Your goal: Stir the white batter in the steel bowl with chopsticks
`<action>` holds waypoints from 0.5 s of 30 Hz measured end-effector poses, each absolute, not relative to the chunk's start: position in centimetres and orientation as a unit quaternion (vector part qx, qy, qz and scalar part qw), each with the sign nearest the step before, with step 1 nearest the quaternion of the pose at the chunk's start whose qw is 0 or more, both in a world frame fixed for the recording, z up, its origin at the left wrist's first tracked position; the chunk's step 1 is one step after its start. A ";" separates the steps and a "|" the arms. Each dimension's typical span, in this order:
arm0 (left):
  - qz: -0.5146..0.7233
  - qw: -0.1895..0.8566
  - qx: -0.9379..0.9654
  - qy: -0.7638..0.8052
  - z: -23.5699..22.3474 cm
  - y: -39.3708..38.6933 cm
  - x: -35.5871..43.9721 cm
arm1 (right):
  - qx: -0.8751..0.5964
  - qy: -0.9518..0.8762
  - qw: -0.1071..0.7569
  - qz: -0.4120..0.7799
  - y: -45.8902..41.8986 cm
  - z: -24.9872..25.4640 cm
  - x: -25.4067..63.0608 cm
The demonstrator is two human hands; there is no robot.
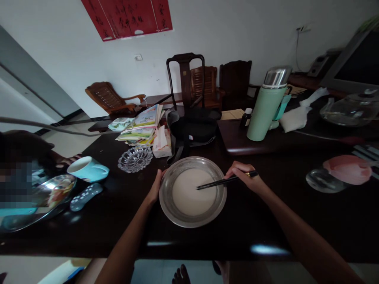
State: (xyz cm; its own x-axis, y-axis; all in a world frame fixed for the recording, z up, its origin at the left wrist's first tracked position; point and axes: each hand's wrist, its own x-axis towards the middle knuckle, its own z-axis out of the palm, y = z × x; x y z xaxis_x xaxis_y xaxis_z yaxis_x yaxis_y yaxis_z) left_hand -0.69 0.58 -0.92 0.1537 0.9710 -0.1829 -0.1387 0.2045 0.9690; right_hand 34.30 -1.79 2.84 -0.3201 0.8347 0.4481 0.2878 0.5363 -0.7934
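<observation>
A round metal bowl [166, 197] stands on the dark table in front of me, with a milky white liquid [189, 197] in it. My left hand [155, 187] grips the bowl's left side at the rim; its fingers are partly hidden behind the wall. In my right hand [243, 176] is a pair of dark chopsticks [214, 183], held over the right rim at a slant. Their tips reach the liquid near the bowl's middle. The fingers of this hand are closed around the upper part of the chopsticks.
Behind the bowl are a black bag [195, 126], a tissue pack [162, 144] and a glass dish [135, 159]. A green thermos [265, 110] stands on a raised board. Left are a blue mug [87, 169], a mirror [59, 189] and another person's hand [69, 159].
</observation>
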 end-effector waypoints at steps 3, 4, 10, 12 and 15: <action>0.450 0.613 0.443 0.474 -0.9 0.6 -0.6 | -0.351 -0.771 0.424 0.320 -1.9 2.8 34.1; 0.451 0.613 0.444 0.473 -0.9 0.6 -0.6 | -0.349 -0.777 0.417 0.319 -1.9 2.8 34.0; 0.451 0.615 0.447 0.468 -0.9 0.6 -0.6 | -0.371 -0.758 0.446 0.299 -1.8 2.9 34.2; 0.450 0.618 0.447 0.466 -0.9 0.6 -0.7 | -0.356 -0.766 0.434 0.312 -1.9 3.0 34.1; 0.452 0.619 0.445 0.464 -0.8 0.5 -0.6 | -0.354 -0.776 0.416 0.317 -1.9 2.8 34.1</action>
State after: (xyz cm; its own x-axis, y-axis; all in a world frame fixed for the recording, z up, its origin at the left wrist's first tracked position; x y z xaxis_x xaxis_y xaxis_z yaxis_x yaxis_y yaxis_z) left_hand -0.61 0.54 -0.81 0.1608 0.9718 -0.1722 -0.1467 0.1961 0.9695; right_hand 34.09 -1.89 2.77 -0.4043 0.8123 0.4203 0.2855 0.5487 -0.7858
